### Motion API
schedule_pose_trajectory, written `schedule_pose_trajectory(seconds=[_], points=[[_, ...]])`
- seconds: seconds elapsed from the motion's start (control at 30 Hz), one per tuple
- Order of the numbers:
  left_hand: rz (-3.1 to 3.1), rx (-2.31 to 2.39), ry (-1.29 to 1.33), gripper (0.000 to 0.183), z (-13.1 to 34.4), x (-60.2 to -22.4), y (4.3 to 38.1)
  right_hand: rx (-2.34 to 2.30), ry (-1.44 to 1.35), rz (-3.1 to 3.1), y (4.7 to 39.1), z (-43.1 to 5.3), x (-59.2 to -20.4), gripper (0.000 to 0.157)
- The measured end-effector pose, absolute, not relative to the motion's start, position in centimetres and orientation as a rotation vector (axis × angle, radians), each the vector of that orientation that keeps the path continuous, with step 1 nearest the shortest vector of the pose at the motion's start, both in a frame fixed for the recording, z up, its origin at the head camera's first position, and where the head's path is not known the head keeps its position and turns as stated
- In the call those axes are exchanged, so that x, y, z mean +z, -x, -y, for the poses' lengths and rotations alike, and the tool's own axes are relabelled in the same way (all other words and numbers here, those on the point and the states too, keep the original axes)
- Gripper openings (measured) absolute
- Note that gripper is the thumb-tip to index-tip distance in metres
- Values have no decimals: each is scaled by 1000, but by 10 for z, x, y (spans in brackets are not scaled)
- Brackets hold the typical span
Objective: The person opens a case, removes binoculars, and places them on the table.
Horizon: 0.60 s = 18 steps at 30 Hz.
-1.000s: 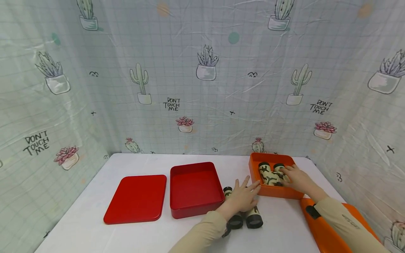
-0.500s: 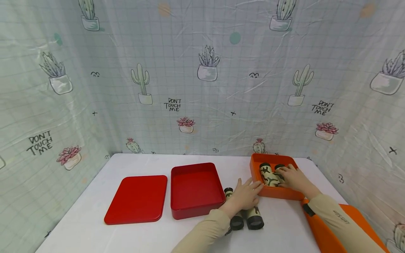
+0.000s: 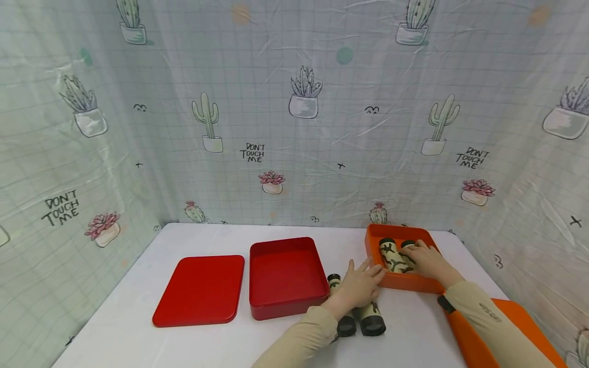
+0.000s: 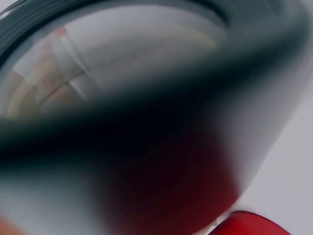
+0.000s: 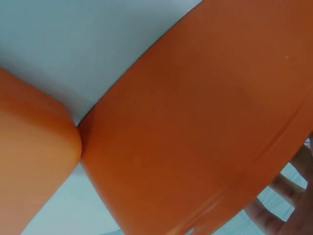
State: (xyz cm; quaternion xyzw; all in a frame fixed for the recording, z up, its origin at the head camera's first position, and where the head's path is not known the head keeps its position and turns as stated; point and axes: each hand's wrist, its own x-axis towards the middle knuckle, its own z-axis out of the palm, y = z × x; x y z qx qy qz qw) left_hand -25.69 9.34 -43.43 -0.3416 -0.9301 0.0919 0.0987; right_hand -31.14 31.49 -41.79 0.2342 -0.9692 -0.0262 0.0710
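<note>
My left hand (image 3: 360, 287) lies over camouflage binoculars (image 3: 369, 310) on the white table, its fingers spread and fingertips right at the orange box's near left corner. Two black lens ends point toward me; the hand hides the middle. A large blurred lens rim (image 4: 146, 107) fills the left wrist view. Inside the orange box (image 3: 414, 282) lie similar camouflage binoculars (image 3: 391, 256). My right hand (image 3: 430, 261) reaches over the box's right side, fingertips touching their right barrel; its thumb is hidden. In the right wrist view, separated fingers (image 5: 264, 215) show beyond the orange wall.
A red box (image 3: 290, 307) with nothing inside stands left of my left hand. Further left lies a flat red lid (image 3: 200, 291). An orange lid (image 3: 463, 335) lies near the right edge, partly under my right sleeve. A cactus-print curtain (image 3: 276, 117) surrounds the table.
My right fingers have shifted slightly leftward and back over the binoculars in the orange box. The left hand stays nearly still over the other binoculars. The head view has turned slightly.
</note>
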Motion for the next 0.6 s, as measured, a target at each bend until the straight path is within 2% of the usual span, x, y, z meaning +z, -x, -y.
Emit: schedule_pose_trajectory(seconds=[0.6], points=[[2742,244,998,49,-96,-435,257,-145,-574,2946,319,-315,-423,61]])
